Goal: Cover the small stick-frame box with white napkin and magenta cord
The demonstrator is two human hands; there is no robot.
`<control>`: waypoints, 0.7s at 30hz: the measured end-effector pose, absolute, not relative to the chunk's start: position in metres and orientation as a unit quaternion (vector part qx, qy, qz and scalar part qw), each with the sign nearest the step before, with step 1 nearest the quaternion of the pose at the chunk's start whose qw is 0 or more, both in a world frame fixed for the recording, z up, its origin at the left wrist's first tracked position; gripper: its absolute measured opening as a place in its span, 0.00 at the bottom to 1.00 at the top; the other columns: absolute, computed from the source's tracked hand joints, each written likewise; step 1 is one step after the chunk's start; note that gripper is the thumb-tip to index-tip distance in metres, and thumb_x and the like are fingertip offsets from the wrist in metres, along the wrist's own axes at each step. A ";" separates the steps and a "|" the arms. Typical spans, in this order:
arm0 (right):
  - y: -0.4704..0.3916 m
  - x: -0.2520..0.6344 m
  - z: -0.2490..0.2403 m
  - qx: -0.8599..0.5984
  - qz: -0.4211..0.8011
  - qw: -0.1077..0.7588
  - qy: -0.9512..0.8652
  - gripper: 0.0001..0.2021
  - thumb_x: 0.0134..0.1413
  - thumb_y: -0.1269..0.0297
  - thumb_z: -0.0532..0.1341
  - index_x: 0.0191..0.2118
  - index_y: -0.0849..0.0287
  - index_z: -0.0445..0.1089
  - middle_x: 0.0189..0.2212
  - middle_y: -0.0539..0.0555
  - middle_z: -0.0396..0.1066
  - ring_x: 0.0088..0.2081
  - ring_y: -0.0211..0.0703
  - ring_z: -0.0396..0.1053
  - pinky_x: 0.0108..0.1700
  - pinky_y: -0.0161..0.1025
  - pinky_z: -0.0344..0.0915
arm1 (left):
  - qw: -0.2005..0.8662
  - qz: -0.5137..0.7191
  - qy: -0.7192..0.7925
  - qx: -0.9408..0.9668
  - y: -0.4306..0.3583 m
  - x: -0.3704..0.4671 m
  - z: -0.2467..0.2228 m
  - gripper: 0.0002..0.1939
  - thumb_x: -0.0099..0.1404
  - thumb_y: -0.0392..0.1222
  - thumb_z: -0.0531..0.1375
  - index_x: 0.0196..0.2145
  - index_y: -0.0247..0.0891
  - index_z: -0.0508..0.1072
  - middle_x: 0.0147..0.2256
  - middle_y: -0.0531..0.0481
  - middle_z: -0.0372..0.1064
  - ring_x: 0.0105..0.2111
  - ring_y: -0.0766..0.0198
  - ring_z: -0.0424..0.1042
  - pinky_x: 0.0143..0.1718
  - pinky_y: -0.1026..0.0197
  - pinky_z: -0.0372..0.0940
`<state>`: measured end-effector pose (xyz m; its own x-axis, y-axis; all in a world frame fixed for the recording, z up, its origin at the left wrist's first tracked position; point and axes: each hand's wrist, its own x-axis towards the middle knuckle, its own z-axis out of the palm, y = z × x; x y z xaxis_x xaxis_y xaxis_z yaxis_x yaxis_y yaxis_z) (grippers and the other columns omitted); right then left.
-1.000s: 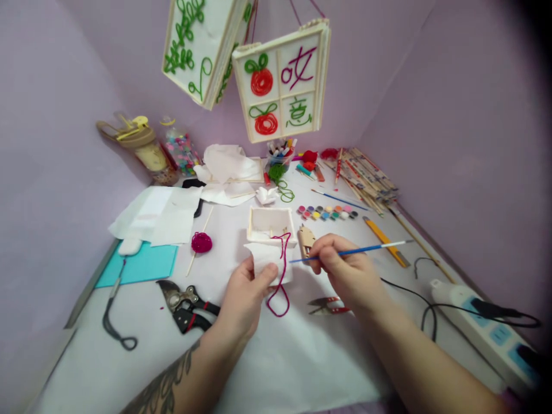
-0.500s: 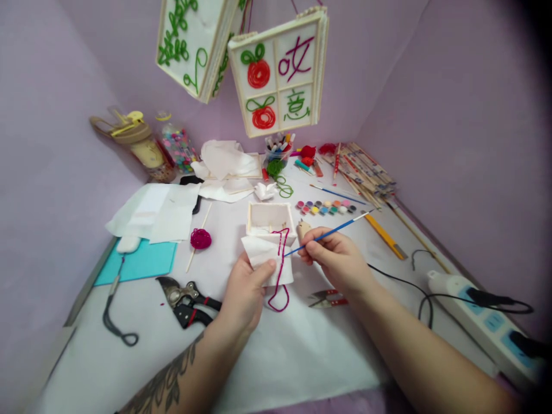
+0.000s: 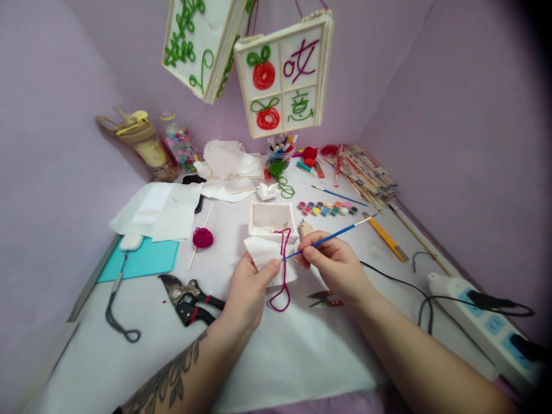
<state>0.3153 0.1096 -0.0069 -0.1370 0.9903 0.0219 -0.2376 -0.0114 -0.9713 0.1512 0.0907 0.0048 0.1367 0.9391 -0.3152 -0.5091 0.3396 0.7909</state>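
Observation:
My left hand [image 3: 251, 287] grips a piece of white paper [image 3: 259, 251], thumb on top. A magenta yarn strand [image 3: 284, 276] lies over the paper and hangs below it in a loop. My right hand [image 3: 330, 261] pinches a blue paintbrush [image 3: 340, 232], its bristles pointing up to the right. The brush's handle end touches or nearly touches the yarn beside my left thumb. Just behind the paper stands a small open white box [image 3: 271, 216] with a pale frame. A beige object [image 3: 305, 228] sits behind my right fingers, partly hidden.
Black pruning shears [image 3: 190, 299] lie left of my left hand, red-handled snips [image 3: 325, 299] under my right wrist. A magenta yarn ball [image 3: 202, 237], paint pots [image 3: 328, 208], a yellow cutter [image 3: 385, 237] and a power strip [image 3: 478, 322] surround the work. Decorated panels [image 3: 284, 75] hang above.
The brush's handle end has shifted slightly down and left along the yarn, closer to my left thumb. The whole view has shifted a little. Both hands keep their hold.

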 end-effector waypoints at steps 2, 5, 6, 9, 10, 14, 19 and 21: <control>0.109 0.314 -0.007 -0.406 0.581 0.507 -0.490 0.10 0.54 0.55 0.67 0.33 0.57 0.73 0.25 0.50 0.72 0.27 0.37 0.67 0.30 0.34 0.63 | 0.711 0.513 0.406 0.260 0.090 0.152 0.006 0.21 0.54 0.38 0.69 0.46 0.34 0.74 0.43 0.42 0.78 0.43 0.53 0.76 0.49 0.53 0.67; 0.107 0.315 -0.006 -0.409 0.555 0.519 -0.505 0.10 0.56 0.55 0.65 0.34 0.57 0.71 0.25 0.50 0.70 0.27 0.38 0.67 0.30 0.36 0.62 | 0.713 0.511 0.403 0.260 0.090 0.152 0.007 0.21 0.54 0.38 0.69 0.46 0.34 0.74 0.43 0.42 0.78 0.43 0.54 0.76 0.49 0.54 0.66; 0.107 0.317 -0.006 -0.404 0.539 0.535 -0.509 0.11 0.58 0.54 0.64 0.34 0.56 0.71 0.25 0.50 0.69 0.27 0.39 0.66 0.31 0.37 0.63 | 0.713 0.511 0.404 0.260 0.090 0.152 0.007 0.21 0.54 0.38 0.68 0.46 0.33 0.74 0.42 0.42 0.78 0.43 0.54 0.76 0.49 0.54 0.66; 0.108 0.321 -0.002 -0.392 0.463 0.570 -0.554 0.13 0.64 0.54 0.55 0.31 0.55 0.67 0.29 0.52 0.67 0.31 0.42 0.66 0.34 0.41 0.64 | 0.707 0.513 0.412 0.259 0.090 0.152 0.006 0.21 0.54 0.38 0.68 0.46 0.34 0.74 0.43 0.42 0.77 0.43 0.55 0.76 0.50 0.54 0.66; 0.108 0.322 0.000 -0.399 0.430 0.559 -0.586 0.13 0.66 0.56 0.54 0.32 0.55 0.66 0.30 0.52 0.66 0.32 0.43 0.66 0.35 0.42 0.64 | 0.704 0.514 0.415 0.259 0.090 0.151 0.005 0.21 0.54 0.37 0.68 0.47 0.34 0.73 0.43 0.42 0.77 0.43 0.55 0.76 0.50 0.54 0.66; 0.107 0.319 0.009 -0.433 0.291 0.454 -0.722 0.06 0.63 0.68 0.55 0.38 0.55 0.70 0.32 0.53 0.66 0.33 0.42 0.65 0.34 0.39 0.62 | 0.695 0.521 0.425 0.255 0.090 0.151 0.003 0.22 0.53 0.37 0.69 0.46 0.35 0.72 0.43 0.43 0.77 0.42 0.56 0.76 0.49 0.54 0.67; 0.102 0.305 0.012 -0.471 0.243 0.421 -0.736 0.05 0.58 0.66 0.60 0.30 0.57 0.69 0.25 0.50 0.64 0.28 0.40 0.63 0.30 0.37 0.59 | 0.677 0.533 0.434 0.262 0.091 0.153 0.004 0.22 0.52 0.37 0.69 0.46 0.35 0.72 0.44 0.42 0.77 0.43 0.55 0.76 0.48 0.55 0.67; 0.101 0.300 0.012 -0.487 0.256 0.410 -0.727 0.06 0.56 0.63 0.62 0.29 0.57 0.68 0.24 0.50 0.64 0.26 0.39 0.61 0.28 0.37 0.57 | 0.675 0.533 0.433 0.272 0.091 0.154 0.005 0.22 0.52 0.36 0.68 0.45 0.34 0.72 0.45 0.42 0.77 0.44 0.55 0.76 0.49 0.54 0.67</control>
<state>0.3001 0.1008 0.0119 -0.1888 0.9184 0.3476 0.4988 0.3946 -0.7717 0.1542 0.0905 0.0047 0.0580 0.9538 -0.2948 -0.4835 0.2852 0.8276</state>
